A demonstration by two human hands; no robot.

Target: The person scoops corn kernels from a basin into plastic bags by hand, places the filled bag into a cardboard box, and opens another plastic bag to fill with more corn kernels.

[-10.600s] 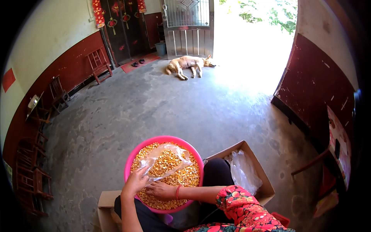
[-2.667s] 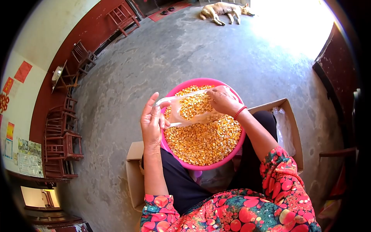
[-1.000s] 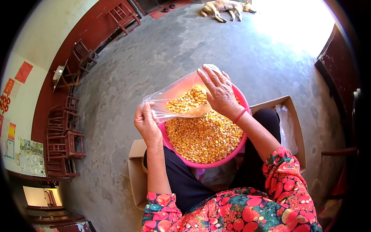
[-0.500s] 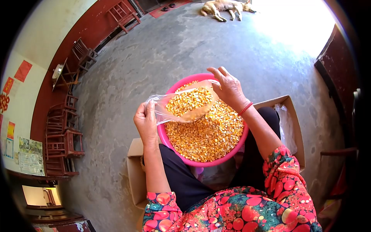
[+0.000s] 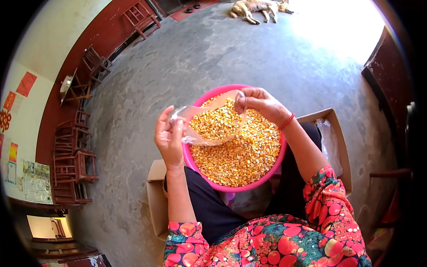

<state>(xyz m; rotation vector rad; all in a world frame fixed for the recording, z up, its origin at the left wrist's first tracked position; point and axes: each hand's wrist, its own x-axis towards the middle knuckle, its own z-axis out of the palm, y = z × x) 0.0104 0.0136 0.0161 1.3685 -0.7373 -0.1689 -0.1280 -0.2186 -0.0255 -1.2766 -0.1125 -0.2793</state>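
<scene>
A pink basin [image 5: 191,161] full of yellow corn kernels [image 5: 240,160] sits between my knees. Over its far left part a clear plastic bag [image 5: 189,133] is stretched between my hands, with kernels showing inside or through it. My left hand [image 5: 170,135] grips the bag's left end between thumb and fingers. At the other end, my right hand [image 5: 261,104], with a red bracelet on the wrist, pinches the bag's rim.
An open cardboard box [image 5: 342,153] with clear plastic bags [image 5: 328,144] stands right of my knees. Another cardboard box [image 5: 158,196] is at the left. Wooden chairs [image 5: 84,164] line the left wall. A dog [image 5: 258,10] lies on the floor ahead.
My right hand, lifted with fingers apart over the bag's far edge shortly before, has closed on the rim. The bag's mouth is spread wider. Earlier, the bag lay lower over the corn.
</scene>
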